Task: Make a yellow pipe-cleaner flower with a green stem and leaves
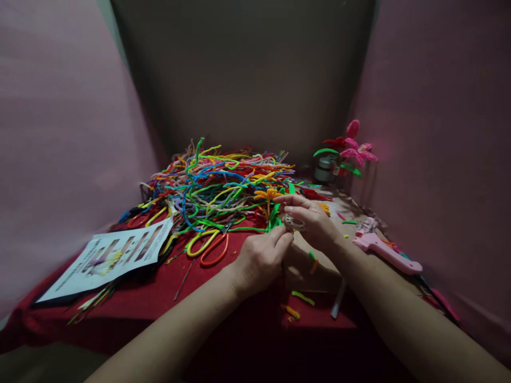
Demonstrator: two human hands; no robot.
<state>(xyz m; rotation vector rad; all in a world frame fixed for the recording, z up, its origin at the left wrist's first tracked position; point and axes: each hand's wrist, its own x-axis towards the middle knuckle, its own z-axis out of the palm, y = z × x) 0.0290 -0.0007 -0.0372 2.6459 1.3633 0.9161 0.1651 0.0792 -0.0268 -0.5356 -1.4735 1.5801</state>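
My left hand (261, 255) is closed in a fist, thumb and forefinger pressed together, at the base of an orange pipe-cleaner flower (268, 195) with green leaves (274, 217). The stem within the grip is hidden. Just to the right, my right hand (315, 221) has its fingers bent around a small whitish object (294, 222), too blurred to name. Its fingertips reach close to the flower and leaves. Both hands meet over the near edge of a cardboard box or board (309, 268).
Behind lies a heap of coloured pipe cleaners (223, 183). Scissors (211, 247) and a printed sheet (112, 255) lie left on the red cloth (167, 287). A pink glue gun (387, 250) lies right; pink pipe-cleaner flowers (359, 151) stand behind it. Offcuts (302, 298) lie in front.
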